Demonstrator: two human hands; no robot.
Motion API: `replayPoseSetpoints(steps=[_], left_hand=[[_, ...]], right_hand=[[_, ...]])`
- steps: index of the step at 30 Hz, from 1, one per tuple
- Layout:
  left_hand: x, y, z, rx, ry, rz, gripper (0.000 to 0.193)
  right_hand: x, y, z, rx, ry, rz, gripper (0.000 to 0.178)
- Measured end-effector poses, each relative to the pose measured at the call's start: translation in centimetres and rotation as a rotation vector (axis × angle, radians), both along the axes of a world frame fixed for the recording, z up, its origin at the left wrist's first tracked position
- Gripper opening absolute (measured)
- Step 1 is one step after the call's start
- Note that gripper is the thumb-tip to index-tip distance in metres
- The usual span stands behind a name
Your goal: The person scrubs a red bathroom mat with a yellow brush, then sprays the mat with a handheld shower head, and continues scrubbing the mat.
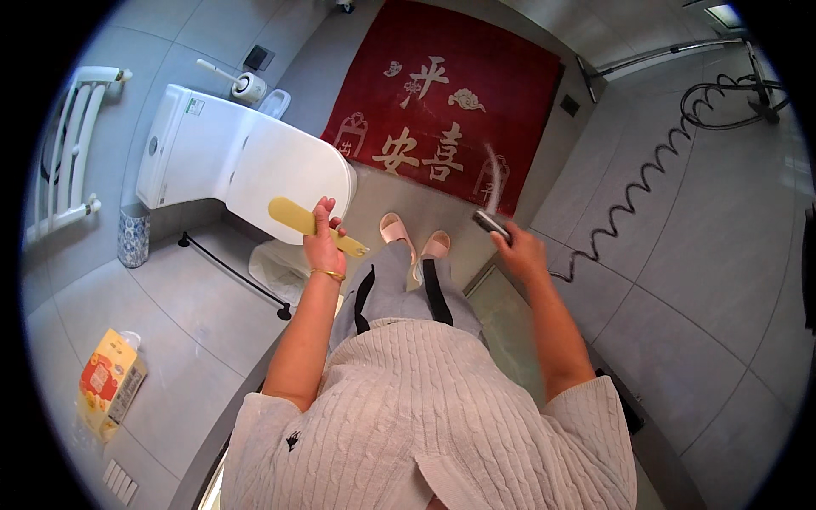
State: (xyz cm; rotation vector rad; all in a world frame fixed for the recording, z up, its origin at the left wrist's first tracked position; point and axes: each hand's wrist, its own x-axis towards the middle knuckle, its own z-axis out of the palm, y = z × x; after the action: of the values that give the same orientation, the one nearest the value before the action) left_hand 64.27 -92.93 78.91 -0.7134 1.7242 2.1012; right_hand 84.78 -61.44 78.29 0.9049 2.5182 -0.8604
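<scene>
My left hand [323, 242] is closed round the narrow end of a flat, paddle-shaped yellow tool [291, 214] with a hole in its handle; its underside is hidden, so I cannot tell whether it bears bristles. It is held in front of the white toilet [289, 170]. In my right hand [521, 254] is a dark hand-held sprayer [490, 223]. A thin jet of water [493, 174] leaves its head toward a red mat [476, 76] with pale lettering and patterns. The mat lies spread out ahead of my feet.
A black coiled hose [629, 200] runs up the right wall to a holder [765, 106]. A toilet brush [248, 86] stands behind the toilet. To the left are a white towel radiator [75, 153], a patterned bin [133, 238], a black rail [238, 276] and a yellow-orange package [110, 382].
</scene>
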Motion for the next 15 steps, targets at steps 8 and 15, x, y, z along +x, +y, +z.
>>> replayPoseSetpoints(steps=[8,15], left_hand=[[0.1,-0.6,-0.4,0.001,-0.004,-0.01,0.044],[-0.2,-0.3,0.3,0.0,0.0,-0.007,0.044]], right_hand=[[-2.6,-1.8,0.6,0.033,0.148,0.154,0.044],[-10.1,-8.1,2.5,-0.066,0.281,0.339,0.042]])
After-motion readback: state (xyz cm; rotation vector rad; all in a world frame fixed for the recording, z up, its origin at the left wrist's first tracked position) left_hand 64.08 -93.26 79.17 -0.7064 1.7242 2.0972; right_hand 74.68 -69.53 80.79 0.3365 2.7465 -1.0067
